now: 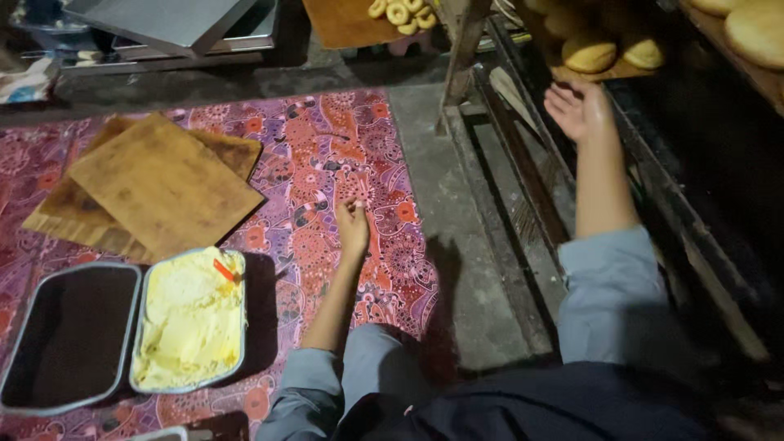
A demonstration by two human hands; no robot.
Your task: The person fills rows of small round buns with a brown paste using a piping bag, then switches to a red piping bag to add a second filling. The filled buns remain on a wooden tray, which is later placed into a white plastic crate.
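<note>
My right hand (578,110) reaches out to the rack on the right, palm up with the fingers apart, just under a wooden board (600,74) that carries round golden buns (588,54). It holds nothing. My left hand (352,222) rests low over the purple patterned mat (327,155), fingers curled loosely together, nothing visible in it. Both arms wear light blue sleeves.
Two wooden boards (159,184) lie stacked on the mat at left. In front of them stand a metal pan of yellow dough or butter (189,322) with a small red tool, and a dark metal pan (72,335). Ring breads (400,12) sit on a board at the back.
</note>
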